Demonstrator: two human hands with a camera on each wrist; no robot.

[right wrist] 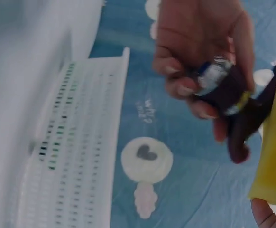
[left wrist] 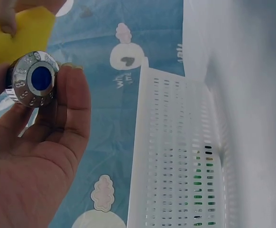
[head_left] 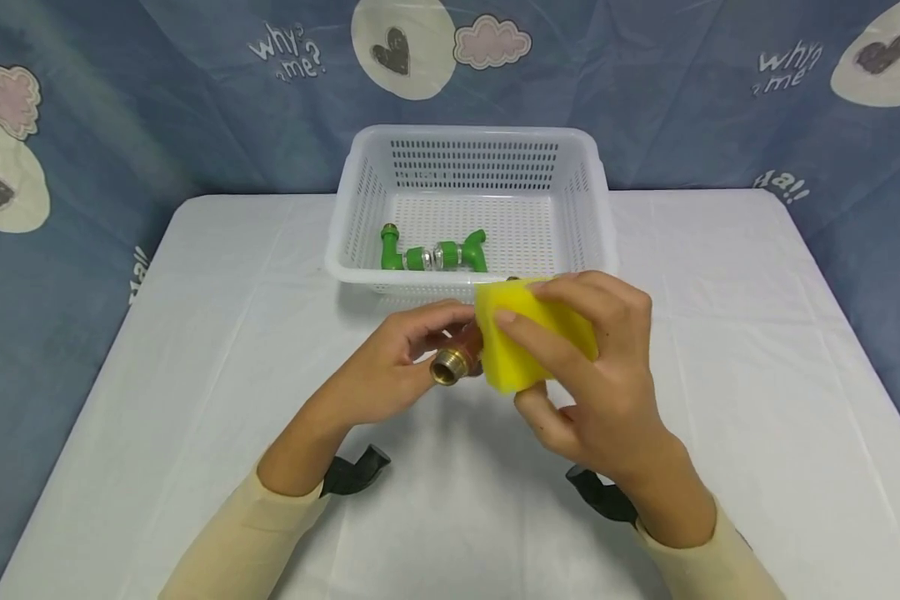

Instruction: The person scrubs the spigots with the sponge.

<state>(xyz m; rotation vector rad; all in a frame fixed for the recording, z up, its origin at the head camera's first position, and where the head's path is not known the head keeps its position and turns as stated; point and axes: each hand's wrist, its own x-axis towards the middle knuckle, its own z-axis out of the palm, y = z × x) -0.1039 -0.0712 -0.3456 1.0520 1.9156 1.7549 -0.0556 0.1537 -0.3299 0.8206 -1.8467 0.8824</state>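
My left hand (head_left: pixel 386 362) grips a brown-red water tap (head_left: pixel 467 343) above the table, its brass threaded end facing the head camera. In the left wrist view the tap's chrome knob (left wrist: pixel 33 80) with a blue centre sits between thumb and fingers. A yellow sponge (head_left: pixel 532 337) is held by my right hand (head_left: pixel 607 375), thumb below and fingers over its face. The sponge lies against the tap's side in the head view and covers part of it. From the right wrist, the tap's curved spout (right wrist: pixel 240 142) shows beside the sponge.
A white perforated plastic basket (head_left: pixel 472 279) stands at the back of the white-covered table (head_left: pixel 232 333). Inside it lie green taps (head_left: pixel 461 252) with clear or chrome-looking knobs. A blue printed curtain (head_left: pixel 232 125) hangs behind. Black straps (head_left: pixel 356 471) hang at both wrists.
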